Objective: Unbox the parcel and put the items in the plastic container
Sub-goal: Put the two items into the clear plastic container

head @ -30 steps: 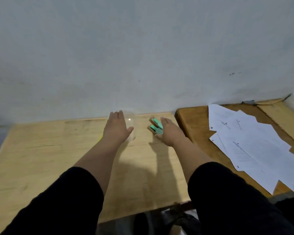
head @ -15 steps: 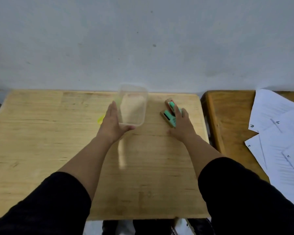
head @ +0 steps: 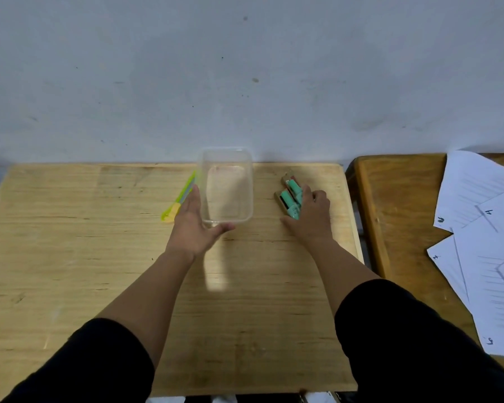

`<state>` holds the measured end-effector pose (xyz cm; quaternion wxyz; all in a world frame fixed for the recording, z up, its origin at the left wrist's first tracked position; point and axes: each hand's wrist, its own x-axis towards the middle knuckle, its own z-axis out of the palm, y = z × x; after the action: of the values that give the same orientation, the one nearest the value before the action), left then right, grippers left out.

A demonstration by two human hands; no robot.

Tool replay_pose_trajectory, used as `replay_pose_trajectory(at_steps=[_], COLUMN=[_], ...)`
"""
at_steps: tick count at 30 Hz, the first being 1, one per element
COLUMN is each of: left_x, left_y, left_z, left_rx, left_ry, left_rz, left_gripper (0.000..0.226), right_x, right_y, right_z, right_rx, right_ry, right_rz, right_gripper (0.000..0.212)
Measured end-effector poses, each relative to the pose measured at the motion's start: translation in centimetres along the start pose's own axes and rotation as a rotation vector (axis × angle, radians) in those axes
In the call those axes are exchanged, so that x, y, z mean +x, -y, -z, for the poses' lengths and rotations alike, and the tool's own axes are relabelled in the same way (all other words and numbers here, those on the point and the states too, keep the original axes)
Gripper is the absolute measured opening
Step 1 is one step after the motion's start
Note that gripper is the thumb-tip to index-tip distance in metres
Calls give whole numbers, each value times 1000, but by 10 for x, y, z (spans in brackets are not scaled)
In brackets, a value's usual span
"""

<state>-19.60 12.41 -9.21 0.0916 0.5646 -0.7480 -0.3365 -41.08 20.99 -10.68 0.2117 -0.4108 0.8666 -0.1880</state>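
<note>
A clear, empty plastic container (head: 227,158) stands near the far edge of the light wooden table (head: 70,257). My left hand (head: 193,226) cups its near left corner, fingers along the left wall and thumb under the front rim. To the right lies the parcel (head: 288,197), a small brown cardboard pack with mint-green items showing. My right hand (head: 310,218) rests on the parcel's right side, fingers laid over it. A yellow-green utility knife (head: 178,200) lies left of the container, partly hidden by my left hand.
A darker wooden table (head: 396,216) stands to the right across a narrow gap, with several white printed sheets (head: 489,251) spread on it. A pale wall (head: 245,82) rises right behind both tables. Black sleeves cover my upper arms.
The view has tilted down, so the container, knife and table now show fully. Both hands stay on the container and the parcel, little moved against them.
</note>
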Motion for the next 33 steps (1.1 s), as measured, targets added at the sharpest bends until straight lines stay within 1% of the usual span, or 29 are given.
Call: replay_pose_trajectory(at_steps=[5, 8, 12, 18, 21, 26, 30, 33], left_x=[-1, -1, -3, 6, 7, 7, 8, 10], left_y=[0, 1, 3, 14, 17, 22, 20, 21], left_z=[6, 11, 17, 20, 17, 15, 17, 17], left_rx=[-58, -50, -35, -111, -168, -245, -268, -277], left_ry=[30, 59, 82, 108, 107, 116, 131, 142], left_rz=[-2, -22, -111, -113, -103, -97, -98, -93], left_gripper=[114, 113, 109, 104, 103, 102, 105, 103], right_x=[-8, -14, -19, -17, -14, -9, -2, -1], right_y=[11, 28, 59, 94, 98, 101, 110, 110], right_z=[-1, 1, 1, -16, -27, -38, -43, -47], right_rx=[102, 162, 221, 220, 164, 62, 11, -18], right_ry=[-78, -141, -209, -176, -149, -154, -124, -123], right_rz=[-18, 31, 110, 186, 175, 185, 155, 95], right_gripper=[80, 82, 84, 83, 79, 75, 74, 74])
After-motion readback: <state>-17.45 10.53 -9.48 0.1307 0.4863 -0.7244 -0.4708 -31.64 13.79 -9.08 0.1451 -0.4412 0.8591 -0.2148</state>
